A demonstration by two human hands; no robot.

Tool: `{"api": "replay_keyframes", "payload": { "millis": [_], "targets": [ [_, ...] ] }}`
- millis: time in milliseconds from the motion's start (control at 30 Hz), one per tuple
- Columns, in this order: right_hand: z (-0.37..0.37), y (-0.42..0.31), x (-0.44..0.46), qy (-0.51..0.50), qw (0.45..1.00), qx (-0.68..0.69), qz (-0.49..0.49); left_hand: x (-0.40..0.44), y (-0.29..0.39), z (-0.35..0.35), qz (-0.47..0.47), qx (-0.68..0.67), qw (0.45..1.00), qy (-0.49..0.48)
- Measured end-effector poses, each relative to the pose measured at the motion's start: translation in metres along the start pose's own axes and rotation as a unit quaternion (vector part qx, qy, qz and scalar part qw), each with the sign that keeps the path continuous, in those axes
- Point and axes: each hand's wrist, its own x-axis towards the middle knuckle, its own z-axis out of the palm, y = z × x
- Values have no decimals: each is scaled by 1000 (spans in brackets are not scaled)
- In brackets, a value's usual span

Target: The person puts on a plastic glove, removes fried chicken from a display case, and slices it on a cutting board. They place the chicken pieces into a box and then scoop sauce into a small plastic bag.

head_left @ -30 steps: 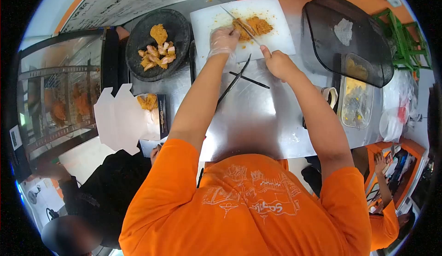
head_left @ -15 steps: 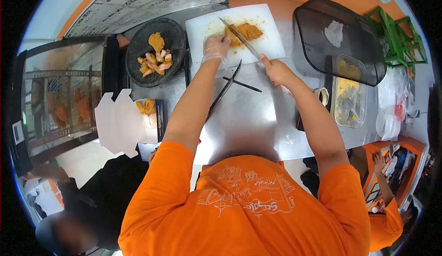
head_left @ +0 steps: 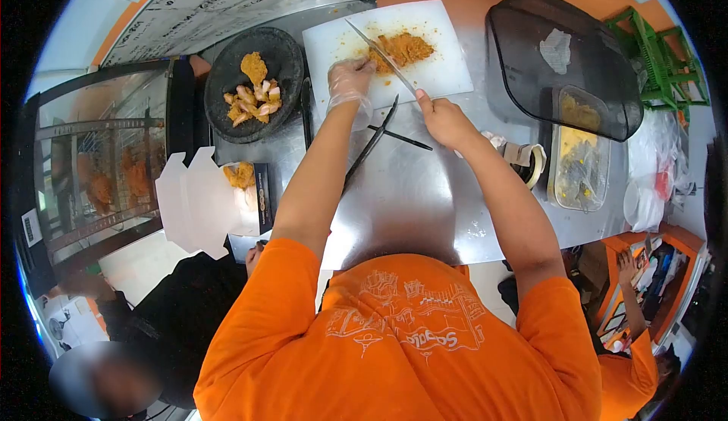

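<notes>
My right hand [head_left: 449, 123] is closed round the handle of a long kitchen knife [head_left: 393, 63]. The blade slants to the upper left across the left part of a piece of breaded fried chicken [head_left: 409, 48]. That chicken lies flattened, with crumbs about it, on a white cutting board [head_left: 447, 76]. In a clear plastic glove, my left hand [head_left: 350, 81] has its fingers curled against the chicken's left end, close beside the blade. Just below the board, a pair of black tongs [head_left: 373, 148] rests on the steel table [head_left: 398, 209].
Left of the board, a dark stone mortar [head_left: 216, 110] holds fried chicken and pinkish pieces. An opened food box [head_left: 201, 201] stands nearer. A dark translucent lid [head_left: 523, 65] partly covers a plastic tub [head_left: 557, 186] at right. Co-workers stand at lower left and lower right.
My right hand and the knife have shifted left, the blade now lying further over the chicken's left end. My left hand has moved slightly left, its fingers still curled.
</notes>
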Motion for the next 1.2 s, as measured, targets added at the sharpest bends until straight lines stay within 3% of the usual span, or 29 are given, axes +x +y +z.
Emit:
{"api": "replay_keyframes", "payload": {
  "millis": [100,167,300,400,500,567,667,867,1000,1200],
  "targets": [
    [3,-4,9,-19,1000,-18,9,6,-7,7,-25,-28,999,-14],
    [4,-7,18,-26,999,-30,13,9,-22,16,19,-10,1000,10],
    [1,-27,21,-35,997,-68,18,8,-10,8,15,48,999,17],
    [2,-26,14,-12,994,-108,-18,8,-6,6,-32,-4,999,4],
    [5,-17,14,11,994,-112,-9,9,-12,14,29,27,999,36],
    [3,-23,19,-17,995,-98,13,7,-22,21,114,119,982,94],
    [3,-25,11,-19,995,-93,9,6,-10,12,34,11,999,35],
    [12,-13,9,4,996,-93,15,3,-11,13,76,100,991,47],
    [10,-16,10,-21,998,-59,21,10,-13,12,53,8,998,44],
    [9,-2,4,6,994,-110,18,11,-14,13,103,79,990,57]
  ]
}}
